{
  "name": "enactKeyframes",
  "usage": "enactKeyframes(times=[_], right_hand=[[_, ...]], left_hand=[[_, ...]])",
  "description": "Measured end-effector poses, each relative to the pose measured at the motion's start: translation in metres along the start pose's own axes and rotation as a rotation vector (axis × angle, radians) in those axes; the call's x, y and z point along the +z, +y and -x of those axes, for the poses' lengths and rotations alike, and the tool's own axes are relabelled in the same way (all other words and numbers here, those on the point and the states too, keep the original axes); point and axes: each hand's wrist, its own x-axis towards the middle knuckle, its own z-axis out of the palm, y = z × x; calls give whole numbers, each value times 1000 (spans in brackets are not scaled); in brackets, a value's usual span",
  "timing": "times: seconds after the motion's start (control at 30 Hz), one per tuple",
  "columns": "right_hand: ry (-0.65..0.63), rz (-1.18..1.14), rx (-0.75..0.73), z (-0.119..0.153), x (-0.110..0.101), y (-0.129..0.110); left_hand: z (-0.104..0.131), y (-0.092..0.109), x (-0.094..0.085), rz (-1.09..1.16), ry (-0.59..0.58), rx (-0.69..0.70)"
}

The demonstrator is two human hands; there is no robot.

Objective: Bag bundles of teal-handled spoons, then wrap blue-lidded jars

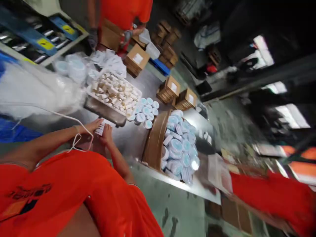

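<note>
My left hand (93, 125) and my right hand (107, 134) meet at the metal table's near edge. Between them is a small white piece with dark lines (100, 129), pinched by the fingers of both; its exact kind is too small to tell. Just beyond stands a white tray (108, 103) heaped with small white and brass-coloured fittings (116, 90). To its right, several round white tubs with pale blue tops (145, 110) stand grouped on the table. A white cord (61, 115) hangs across my left forearm.
An open cardboard box (155, 141) holds many wrapped pale blue-topped pieces (181, 148). Flat cardboard stacks (169, 89) line the far edge. A co-worker in orange (123, 14) stands opposite, another person (269, 197) at right. A roller conveyor (44, 36) is at upper left.
</note>
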Motion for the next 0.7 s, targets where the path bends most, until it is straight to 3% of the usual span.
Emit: enactKeyframes(times=[0.07, 0.17, 0.27, 0.37, 0.5, 0.6, 0.7], right_hand=[[30, 19, 2, 0, 1, 11], [220, -3, 48, 9, 6, 32], [338, -22, 80, 18, 12, 49], [331, -20, 87, 18, 16, 54], [270, -32, 83, 8, 13, 51], [236, -50, 104, 4, 10, 48], [220, -74, 115, 3, 8, 48]], left_hand=[[6, -9, -25, 19, 18, -68], [23, -25, -69, 4, 108, -179], [53, -42, -114, -66, 331, -337], [87, -69, -153, -146, 600, -528], [112, -119, -173, -108, 739, -624], [108, -153, -174, 68, 844, -603], [97, -171, -186, 160, 967, -562]])
